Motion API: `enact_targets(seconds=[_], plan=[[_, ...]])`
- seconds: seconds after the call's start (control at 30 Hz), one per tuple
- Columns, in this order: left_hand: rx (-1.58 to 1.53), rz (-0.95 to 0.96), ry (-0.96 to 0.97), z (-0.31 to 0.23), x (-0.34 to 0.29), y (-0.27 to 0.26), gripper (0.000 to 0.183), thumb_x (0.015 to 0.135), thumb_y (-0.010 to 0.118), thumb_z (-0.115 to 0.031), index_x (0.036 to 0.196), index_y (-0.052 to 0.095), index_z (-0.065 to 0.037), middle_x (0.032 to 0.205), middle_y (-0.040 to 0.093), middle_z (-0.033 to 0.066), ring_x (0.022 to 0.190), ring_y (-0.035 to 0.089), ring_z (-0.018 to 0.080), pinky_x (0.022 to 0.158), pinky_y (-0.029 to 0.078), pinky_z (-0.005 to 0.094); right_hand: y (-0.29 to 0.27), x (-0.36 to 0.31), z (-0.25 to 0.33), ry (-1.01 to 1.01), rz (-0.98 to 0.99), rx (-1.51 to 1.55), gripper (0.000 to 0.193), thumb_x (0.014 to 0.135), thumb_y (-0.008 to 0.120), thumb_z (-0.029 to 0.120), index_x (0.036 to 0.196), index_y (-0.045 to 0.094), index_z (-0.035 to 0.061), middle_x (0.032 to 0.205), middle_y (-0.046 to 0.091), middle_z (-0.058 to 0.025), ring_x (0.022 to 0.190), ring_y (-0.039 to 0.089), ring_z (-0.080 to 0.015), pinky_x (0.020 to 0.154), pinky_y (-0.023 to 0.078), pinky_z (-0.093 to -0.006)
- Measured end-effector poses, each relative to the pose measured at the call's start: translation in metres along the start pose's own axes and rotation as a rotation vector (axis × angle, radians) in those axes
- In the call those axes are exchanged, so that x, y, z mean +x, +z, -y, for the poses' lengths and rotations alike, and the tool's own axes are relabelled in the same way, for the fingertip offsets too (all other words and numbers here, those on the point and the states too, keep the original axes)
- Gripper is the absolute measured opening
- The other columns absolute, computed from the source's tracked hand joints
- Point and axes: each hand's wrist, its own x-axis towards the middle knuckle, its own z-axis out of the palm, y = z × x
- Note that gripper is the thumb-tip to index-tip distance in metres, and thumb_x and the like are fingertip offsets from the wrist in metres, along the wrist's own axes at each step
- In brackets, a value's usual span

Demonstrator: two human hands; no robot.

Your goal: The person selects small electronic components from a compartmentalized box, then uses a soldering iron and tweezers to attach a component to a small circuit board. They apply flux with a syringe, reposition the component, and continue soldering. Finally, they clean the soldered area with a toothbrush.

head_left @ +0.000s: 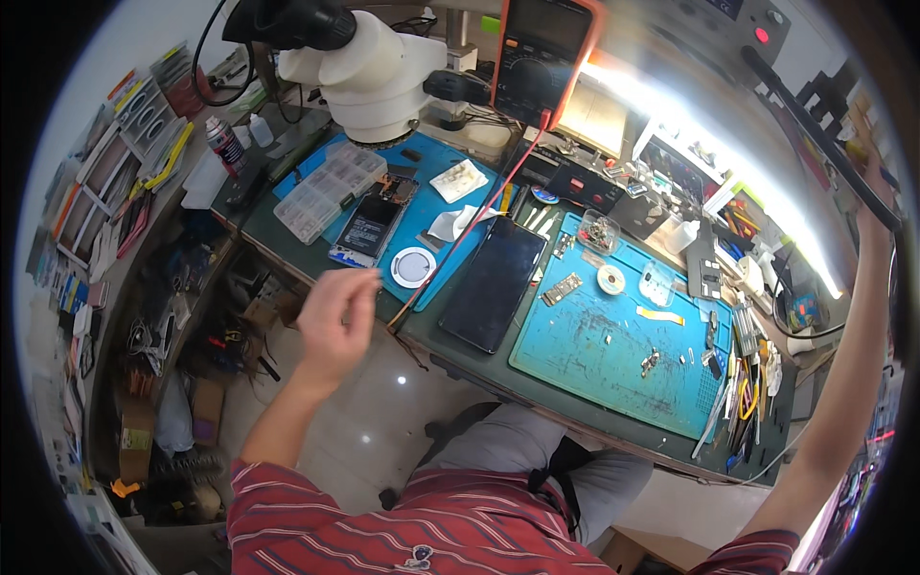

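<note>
My left hand (337, 321) hovers in front of the bench's near left edge, its fingers curled together and nothing showing in them. Closest to it are a round white disc (413, 267) and an opened phone (375, 222) with its black battery exposed. At the far right my right arm reaches up, and my right hand (872, 192) is beside a black bar-shaped arm (815, 134) that partly covers it; its fingers cannot be made out. A dark phone (495, 285) lies face up mid-bench. Right of it, a teal work mat (599, 359) carries a small circuit board (562, 289).
A white microscope (369, 77) stands at the back left, above a clear compartment box (331, 191). An orange multimeter (542, 57) hangs over the bench, its red lead crossing the blue mat. Tweezers and hand tools (747, 383) crowd the right edge. A solder spool (610, 280) sits on the teal mat.
</note>
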Motion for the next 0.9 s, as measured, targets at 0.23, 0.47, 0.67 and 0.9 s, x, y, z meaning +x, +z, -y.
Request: enact_targets(seconds=[0.23,0.47,0.67,0.9], plan=[[-0.006,0.513,-0.122,-0.032,0.100,0.136,0.050,0.099,0.065,-0.026,0.135,0.052,0.005,0.123,0.064,0.0238,0.095,0.070,0.0367,0.087,0.054,0.0458,-0.052,-0.164,0.027,0.167,-0.212,0.548,0.041,0.105,0.063,0.035,0.140,0.062,0.0162,0.128,0.070,0.0000,0.109,0.064,-0.0069,0.096,0.043,-0.0226],[-0.453,0.267,-0.232,-0.031,0.158,0.161,0.019,0.107,0.051,-0.013,0.103,0.065,-0.001,0.082,0.071,0.0077,0.064,0.067,0.0136,0.058,0.051,0.0286,-0.101,-0.363,0.063,-0.002,-0.206,0.203,0.048,0.109,0.053,0.038,0.146,0.056,0.0085,0.115,0.068,-0.0006,0.077,0.047,-0.0064,0.072,0.038,-0.0220],[-0.900,0.397,-0.407,-0.094,0.162,0.079,0.026,0.108,0.055,-0.020,0.121,0.066,0.000,0.091,0.070,0.0032,0.077,0.068,0.0098,0.061,0.056,0.0247,-0.077,-0.484,0.060,-0.107,-0.156,0.202,0.045,0.107,0.059,0.024,0.141,0.054,-0.0050,0.112,0.066,-0.0148,0.086,0.061,-0.0146,0.071,0.051,-0.0295],[-1.186,1.022,-0.877,-0.153,0.062,0.091,0.033,0.110,0.052,-0.024,0.129,0.061,0.002,0.114,0.070,0.0125,0.103,0.071,0.0200,0.082,0.060,0.0319,0.009,-0.499,0.116,-0.392,0.352,0.358,0.026,0.098,0.064,0.001,0.124,0.059,0.0035,0.116,0.073,-0.0220,0.093,0.075,-0.0324,0.078,0.061,-0.0402]])
